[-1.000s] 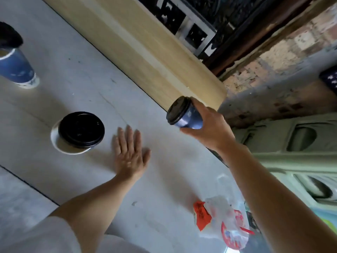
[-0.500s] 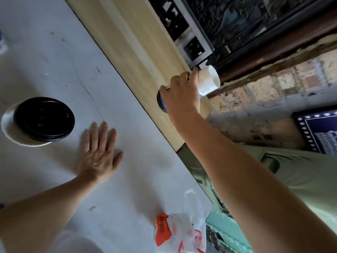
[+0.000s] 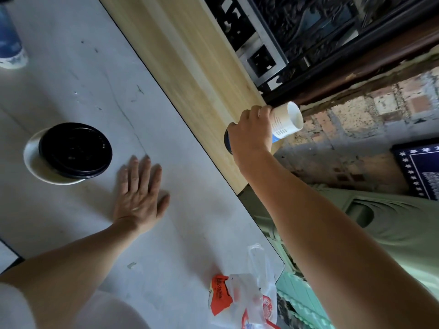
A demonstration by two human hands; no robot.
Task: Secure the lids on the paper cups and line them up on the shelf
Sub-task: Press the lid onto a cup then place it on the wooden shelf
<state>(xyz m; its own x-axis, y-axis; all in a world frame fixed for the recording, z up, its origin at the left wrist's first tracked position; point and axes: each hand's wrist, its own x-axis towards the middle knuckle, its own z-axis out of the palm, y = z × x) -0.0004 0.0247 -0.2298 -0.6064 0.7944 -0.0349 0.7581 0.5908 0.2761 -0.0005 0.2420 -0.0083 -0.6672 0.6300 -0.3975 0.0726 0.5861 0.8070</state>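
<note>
Matt paper cup (image 3: 283, 123) in my right hand (image 3: 250, 131); pale grained wood shelf (image 3: 190, 55); glossy black plastic lid (image 3: 75, 150).

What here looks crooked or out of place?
The black lid sits off-centre on the white cup, leaving a crescent of rim showing, so it isn't pressed on. The right hand holds another paper cup tipped sideways over the wooden shelf, white base up.

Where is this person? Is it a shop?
Hard to say; maybe an old home or small shop: a bare brick wall, a dark carved wooden screen and lidded paper cups on a grey table.
</note>
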